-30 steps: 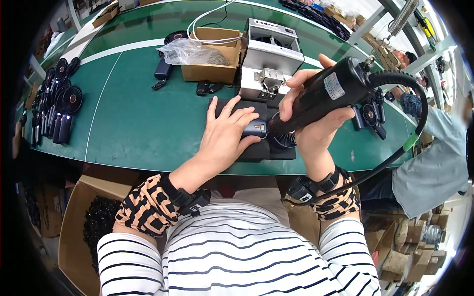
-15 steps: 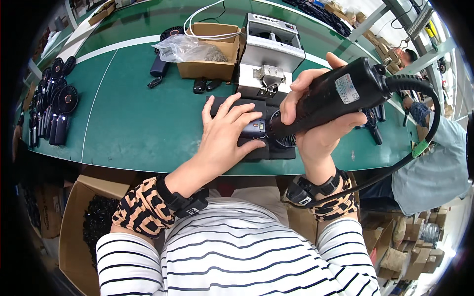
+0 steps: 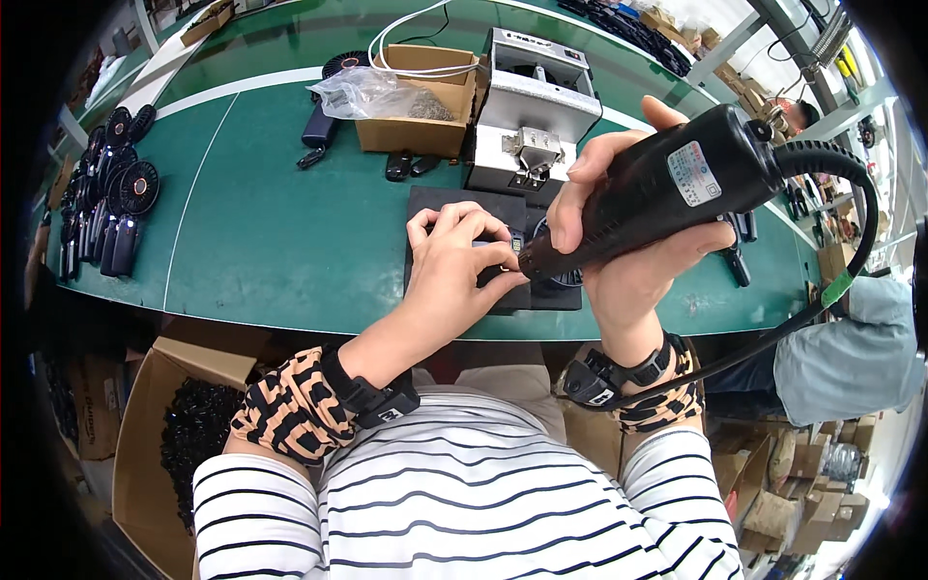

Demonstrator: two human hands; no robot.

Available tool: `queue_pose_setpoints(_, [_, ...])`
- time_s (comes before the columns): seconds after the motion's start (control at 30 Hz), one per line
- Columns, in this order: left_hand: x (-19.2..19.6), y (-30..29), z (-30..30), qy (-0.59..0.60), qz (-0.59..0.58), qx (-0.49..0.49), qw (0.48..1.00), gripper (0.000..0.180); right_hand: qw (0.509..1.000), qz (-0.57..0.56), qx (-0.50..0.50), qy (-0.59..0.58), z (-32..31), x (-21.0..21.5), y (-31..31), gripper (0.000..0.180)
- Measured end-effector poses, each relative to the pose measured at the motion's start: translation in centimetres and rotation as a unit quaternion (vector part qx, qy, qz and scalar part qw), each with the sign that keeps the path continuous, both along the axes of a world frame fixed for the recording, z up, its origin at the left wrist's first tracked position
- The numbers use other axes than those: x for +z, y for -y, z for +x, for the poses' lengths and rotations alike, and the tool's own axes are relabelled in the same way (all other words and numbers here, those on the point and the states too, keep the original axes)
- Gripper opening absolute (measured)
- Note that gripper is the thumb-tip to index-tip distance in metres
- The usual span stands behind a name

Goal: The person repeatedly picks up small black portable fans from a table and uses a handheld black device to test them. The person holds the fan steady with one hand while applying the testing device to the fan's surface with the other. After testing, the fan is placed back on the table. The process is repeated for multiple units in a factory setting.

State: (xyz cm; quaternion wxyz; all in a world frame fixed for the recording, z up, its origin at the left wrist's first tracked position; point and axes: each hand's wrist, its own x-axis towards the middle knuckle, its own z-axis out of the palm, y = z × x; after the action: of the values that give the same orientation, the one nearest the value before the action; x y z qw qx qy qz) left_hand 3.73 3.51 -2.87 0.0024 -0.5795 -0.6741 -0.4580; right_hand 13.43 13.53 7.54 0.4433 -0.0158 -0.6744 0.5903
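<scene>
A black electric screwdriver is gripped in my right hand, its nose tilted down to the left and its cable running off to the right. Beneath the nose lies a small dark handheld fan on a black block fixture; its round grille is partly covered by the screwdriver and my right hand. My left hand rests over the fan's handle with the fingers curled and the thumb drawn in toward the index finger, beside the screwdriver's nose. Whether a small part sits between those fingertips is hidden.
Behind the fixture stands a grey-and-white screw feeder machine. Left of it are an open cardboard box with a plastic bag and small metal parts. A pile of fans lies at far left. Another person's sleeve shows at right.
My left fingers have curled in from lying spread over the fan, and the thumb has moved to the screwdriver's nose. My right hand keeps its grip, with the screwdriver shifted slightly right.
</scene>
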Motion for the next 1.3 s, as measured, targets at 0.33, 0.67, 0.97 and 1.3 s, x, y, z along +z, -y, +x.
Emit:
queue_pose_setpoints(0.33, [0.8, 0.8, 0.3, -0.046, 0.0, -0.004, 0.999, 0.016, 1.0, 0.0, 0.018, 0.007, 0.2, -0.1, 0.1, 0.107])
queue_pose_setpoints(0.67, [0.9, 0.1, -0.1, -0.09, 0.02, 0.03, 0.995, 0.036, 1.0, -0.001, 0.004, -0.013, 0.4, -0.4, -0.4, 0.106])
queue_pose_setpoints(0.97, [-1.2, -0.3, -1.4, -0.122, -0.05, 0.009, 0.991, 0.049, 0.999, 0.015, -0.042, -0.017, -0.1, -1.2, -1.2, 0.107])
queue_pose_setpoints(1.3, [-1.1, -0.2, -1.3, -0.122, -0.045, 0.007, 0.991, 0.048, 0.999, -0.038, -0.014, -0.027, 0.1, -3.1, -1.9, 0.106])
